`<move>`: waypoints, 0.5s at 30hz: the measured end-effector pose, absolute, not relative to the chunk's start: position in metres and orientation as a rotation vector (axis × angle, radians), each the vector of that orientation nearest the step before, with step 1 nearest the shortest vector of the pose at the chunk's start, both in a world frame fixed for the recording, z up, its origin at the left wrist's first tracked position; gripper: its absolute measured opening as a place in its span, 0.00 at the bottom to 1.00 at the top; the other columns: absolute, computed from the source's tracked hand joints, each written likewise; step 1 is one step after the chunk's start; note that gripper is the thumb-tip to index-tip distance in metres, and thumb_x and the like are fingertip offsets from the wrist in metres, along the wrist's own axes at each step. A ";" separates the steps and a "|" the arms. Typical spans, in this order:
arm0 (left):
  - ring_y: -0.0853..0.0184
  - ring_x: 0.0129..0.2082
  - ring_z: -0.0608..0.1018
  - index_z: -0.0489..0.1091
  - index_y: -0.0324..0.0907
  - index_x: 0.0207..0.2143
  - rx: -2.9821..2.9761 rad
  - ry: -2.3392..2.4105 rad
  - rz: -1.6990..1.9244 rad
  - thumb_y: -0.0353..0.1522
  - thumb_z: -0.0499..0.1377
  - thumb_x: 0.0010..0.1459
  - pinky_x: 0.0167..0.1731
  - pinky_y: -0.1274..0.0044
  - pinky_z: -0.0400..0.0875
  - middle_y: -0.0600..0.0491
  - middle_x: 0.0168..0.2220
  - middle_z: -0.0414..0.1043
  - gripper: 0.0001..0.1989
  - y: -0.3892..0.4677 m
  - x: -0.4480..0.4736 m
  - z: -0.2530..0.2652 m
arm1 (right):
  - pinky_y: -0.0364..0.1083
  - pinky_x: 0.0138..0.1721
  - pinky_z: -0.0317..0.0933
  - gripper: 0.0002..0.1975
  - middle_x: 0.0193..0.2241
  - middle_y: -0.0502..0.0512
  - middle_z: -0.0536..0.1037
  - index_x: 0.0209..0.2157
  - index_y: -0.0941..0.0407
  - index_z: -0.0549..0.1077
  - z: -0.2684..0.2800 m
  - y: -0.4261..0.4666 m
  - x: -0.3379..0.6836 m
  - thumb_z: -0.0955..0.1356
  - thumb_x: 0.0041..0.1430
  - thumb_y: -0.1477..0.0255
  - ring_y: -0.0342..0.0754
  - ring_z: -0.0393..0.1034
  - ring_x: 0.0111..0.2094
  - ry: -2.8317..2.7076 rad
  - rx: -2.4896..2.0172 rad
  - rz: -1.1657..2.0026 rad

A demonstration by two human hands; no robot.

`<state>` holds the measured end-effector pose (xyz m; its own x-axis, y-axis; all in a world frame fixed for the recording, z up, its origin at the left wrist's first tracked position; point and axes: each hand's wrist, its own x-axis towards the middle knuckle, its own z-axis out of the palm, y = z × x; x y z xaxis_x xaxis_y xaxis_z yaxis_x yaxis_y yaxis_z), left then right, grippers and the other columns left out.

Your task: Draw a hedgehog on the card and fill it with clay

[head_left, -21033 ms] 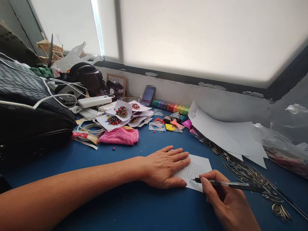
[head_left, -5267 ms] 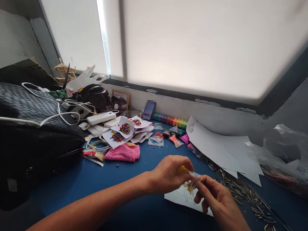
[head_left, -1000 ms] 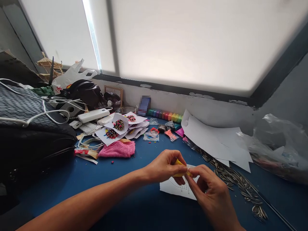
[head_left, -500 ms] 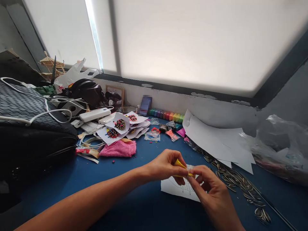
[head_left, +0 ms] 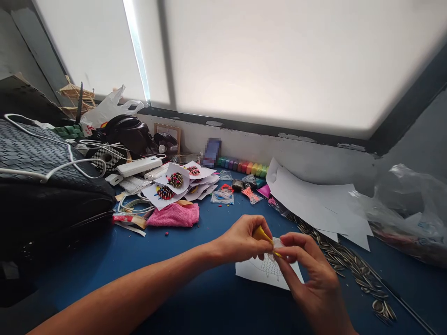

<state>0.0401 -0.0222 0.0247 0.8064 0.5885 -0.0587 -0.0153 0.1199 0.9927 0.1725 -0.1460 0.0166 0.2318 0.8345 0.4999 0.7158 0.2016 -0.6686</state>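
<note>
My left hand (head_left: pixel 239 239) is closed around a lump of yellow modelling clay (head_left: pixel 260 234), which shows between thumb and fingers. Facing it, my right hand (head_left: pixel 312 272) pinches a small yellow end with thumb and index finger. Clear plastic wrapping (head_left: pixel 278 243) shows between the two hands, partly hidden by the fingers. Below them lies a white sheet with a line drawing (head_left: pixel 249 270); the hands cover part of the drawing. Striped sunflower seeds (head_left: pixel 352 267) are scattered to the right of my right hand.
Behind my hands lie small clay packets (head_left: pixel 251 195) and a pink cloth (head_left: pixel 174 215). Papers with spiky colourful figures (head_left: pixel 164 193) are stacked at left, near a black woven bag (head_left: pixel 45 163). White sheets (head_left: pixel 314 200), a thin dark rod (head_left: pixel 401 302) and a plastic bag (head_left: pixel 405 209) are at right.
My right hand has shifted slightly right, its fingers more spread. More clear wrapping and drawing show, and less yellow is visible in my left hand. The view has moved slightly.
</note>
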 end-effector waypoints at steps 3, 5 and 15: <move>0.77 0.16 0.69 0.65 0.37 0.33 1.385 0.569 0.542 0.27 0.64 0.43 0.17 0.84 0.60 0.59 0.19 0.68 0.13 -0.011 0.038 0.024 | 0.49 0.43 0.68 0.10 0.44 0.57 0.72 0.29 0.51 0.76 0.027 -0.145 0.173 0.70 0.56 0.59 0.54 0.69 0.47 -1.343 -1.511 0.374; 0.76 0.17 0.70 0.66 0.36 0.35 1.376 0.569 0.546 0.30 0.65 0.45 0.18 0.83 0.62 0.57 0.21 0.70 0.15 -0.003 0.036 0.024 | 0.48 0.43 0.69 0.12 0.44 0.57 0.74 0.30 0.52 0.75 0.034 -0.144 0.176 0.70 0.55 0.57 0.53 0.71 0.46 -1.195 -1.451 0.549; 0.73 0.21 0.74 0.60 0.38 0.28 1.345 0.548 0.567 0.39 0.68 0.44 0.19 0.83 0.64 0.54 0.23 0.72 0.21 0.001 0.032 0.024 | 0.44 0.26 0.65 0.23 0.28 0.51 0.75 0.39 0.53 0.73 0.043 -0.140 0.177 0.74 0.45 0.53 0.43 0.65 0.23 -0.762 -1.461 0.935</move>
